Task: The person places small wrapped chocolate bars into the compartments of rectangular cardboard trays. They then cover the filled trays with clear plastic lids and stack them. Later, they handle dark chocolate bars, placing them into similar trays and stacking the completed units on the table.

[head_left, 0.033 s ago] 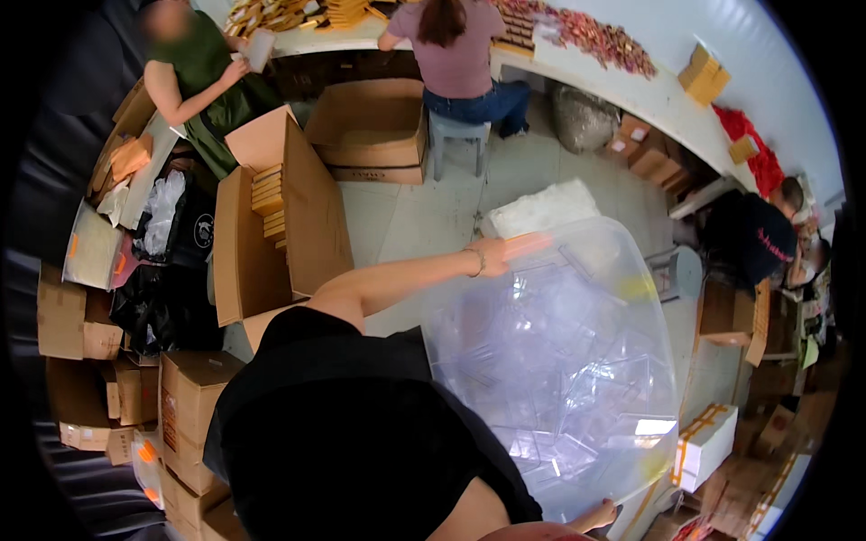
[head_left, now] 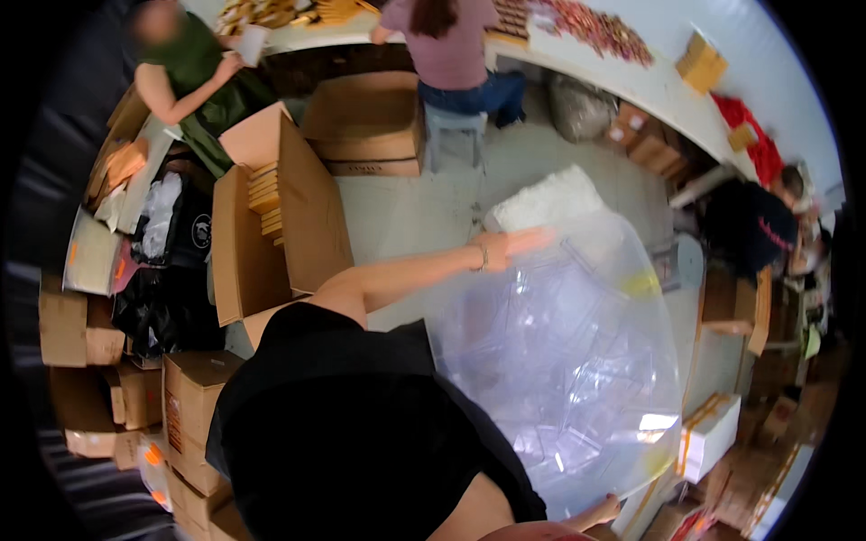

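Observation:
A large translucent plastic bin (head_left: pixel 658 343) fills the lower right of the view, holding several clear plastic pieces (head_left: pixel 541 361), probably small cases, whose exact shapes are hard to make out. My left hand (head_left: pixel 519 242), with a bracelet at the wrist, holds the bin's far rim, fingers over the edge. My right hand (head_left: pixel 600 509) grips the near right rim, mostly hidden by the bin and my body. A white bundle (head_left: pixel 541 194) lies on the floor just beyond the bin.
An open carton with yellow boxes (head_left: pixel 248 288) stands left; another carton (head_left: pixel 361 117) behind it. Two people (head_left: pixel 198 99) (head_left: pixel 451 54) work along the curved table (head_left: pixel 667 99); another person (head_left: pixel 749 221) sits right by a grey stool (head_left: pixel 687 261). Stacked cartons (head_left: pixel 198 370) line both sides.
The bin has shifted very slightly with my hands still on it, and the view has moved a little and blurred. The surrounding people show only small changes.

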A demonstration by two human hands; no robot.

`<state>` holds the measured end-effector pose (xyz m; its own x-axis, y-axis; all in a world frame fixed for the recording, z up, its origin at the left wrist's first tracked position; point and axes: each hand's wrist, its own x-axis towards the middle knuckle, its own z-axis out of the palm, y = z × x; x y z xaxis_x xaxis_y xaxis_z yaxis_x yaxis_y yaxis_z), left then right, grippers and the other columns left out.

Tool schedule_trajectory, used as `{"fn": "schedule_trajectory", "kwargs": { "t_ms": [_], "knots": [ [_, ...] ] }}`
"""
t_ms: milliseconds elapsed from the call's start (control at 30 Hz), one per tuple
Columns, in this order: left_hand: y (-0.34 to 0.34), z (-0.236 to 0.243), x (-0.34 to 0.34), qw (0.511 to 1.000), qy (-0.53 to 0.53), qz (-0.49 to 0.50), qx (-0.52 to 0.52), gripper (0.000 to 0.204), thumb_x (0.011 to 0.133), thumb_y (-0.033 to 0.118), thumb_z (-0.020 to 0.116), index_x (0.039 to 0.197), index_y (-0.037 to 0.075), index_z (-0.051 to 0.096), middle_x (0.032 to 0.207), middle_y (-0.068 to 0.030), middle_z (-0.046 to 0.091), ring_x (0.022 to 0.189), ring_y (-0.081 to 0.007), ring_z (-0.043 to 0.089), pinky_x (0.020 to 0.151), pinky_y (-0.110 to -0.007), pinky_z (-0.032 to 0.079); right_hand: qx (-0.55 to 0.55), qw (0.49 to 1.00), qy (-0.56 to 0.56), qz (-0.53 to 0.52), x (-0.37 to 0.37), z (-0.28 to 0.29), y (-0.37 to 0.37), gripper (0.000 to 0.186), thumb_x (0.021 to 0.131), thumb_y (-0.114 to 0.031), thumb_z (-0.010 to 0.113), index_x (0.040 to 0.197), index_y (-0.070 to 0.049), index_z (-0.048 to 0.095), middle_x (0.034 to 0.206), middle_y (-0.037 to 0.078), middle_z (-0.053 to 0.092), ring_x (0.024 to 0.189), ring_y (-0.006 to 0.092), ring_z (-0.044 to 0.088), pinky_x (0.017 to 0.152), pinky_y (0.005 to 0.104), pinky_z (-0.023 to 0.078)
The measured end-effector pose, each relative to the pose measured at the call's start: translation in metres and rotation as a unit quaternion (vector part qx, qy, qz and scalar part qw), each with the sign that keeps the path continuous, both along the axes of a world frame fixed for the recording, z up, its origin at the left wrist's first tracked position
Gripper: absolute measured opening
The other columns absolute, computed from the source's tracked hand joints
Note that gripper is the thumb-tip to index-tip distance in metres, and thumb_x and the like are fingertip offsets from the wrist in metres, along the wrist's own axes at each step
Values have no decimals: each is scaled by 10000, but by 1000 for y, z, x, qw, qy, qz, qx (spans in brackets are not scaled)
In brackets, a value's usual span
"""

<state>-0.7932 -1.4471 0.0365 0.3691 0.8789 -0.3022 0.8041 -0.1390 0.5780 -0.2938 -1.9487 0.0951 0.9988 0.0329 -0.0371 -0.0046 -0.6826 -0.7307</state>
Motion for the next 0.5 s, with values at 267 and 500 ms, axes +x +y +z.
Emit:
{"fn": "schedule_trajectory", "kwargs": {
  "t_ms": [267, 500],
  "knots": [
    [77, 25, 112, 997, 22, -67, -24, 509, 764, 301, 644, 1111, -52, 523, 929, -198, 672, 861, -365, 655, 748, -436, 519, 10, 999, -33, -35, -14, 34, 31, 330, 674, -149, 568, 833, 125, 660, 748, 174, 643, 682, 276, 575, 636, 427, 465],
    [198, -9, 200, 985, 40, -120, -117, 519, 790, 290, 641, 1130, -76, 501, 999, -223, 651, 923, -334, 658, 800, -421, 525, 35, 996, -10, -84, 28, 17, 123, 309, 678, -131, 570, 826, 124, 662, 732, 155, 633, 679, 260, 567, 632, 414, 460]
  ]
}}
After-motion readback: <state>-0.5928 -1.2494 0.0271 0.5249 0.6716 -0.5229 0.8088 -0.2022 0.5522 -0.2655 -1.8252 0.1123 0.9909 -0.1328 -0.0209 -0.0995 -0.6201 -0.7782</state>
